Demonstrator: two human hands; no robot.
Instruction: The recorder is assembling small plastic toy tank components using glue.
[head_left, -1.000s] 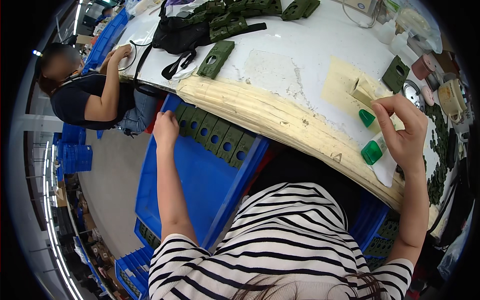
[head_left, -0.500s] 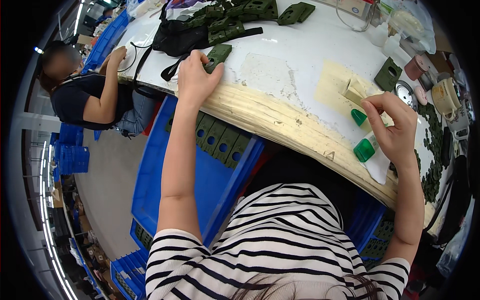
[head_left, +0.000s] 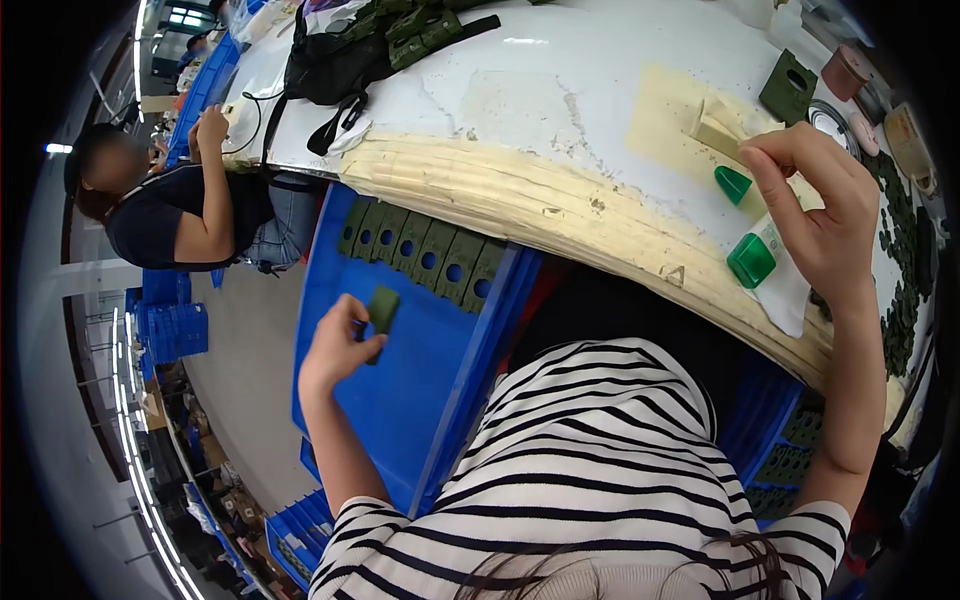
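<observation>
Pinched between thumb and fingertips of our left hand, a small dark-green flat piece hangs over the blue crate on our left, below the table edge. Grip closed on one end only, so the piece can swing; we'd judge it better to keep the pinch firm and the piece flat when lowering it.

In the crate's far end a row of green pieces with round holes stands on edge, packed side by side. We'd line ours up with that row, same facing, and slide it in at the near end rather than drop it.

Our right hand is up over the white worktable, fingers curled near a cream block; we can't tell if it actually grips anything. Two green caps lie just beside it, a green square plate farther off. Black straps lie at the far left, and another person sits there.
</observation>
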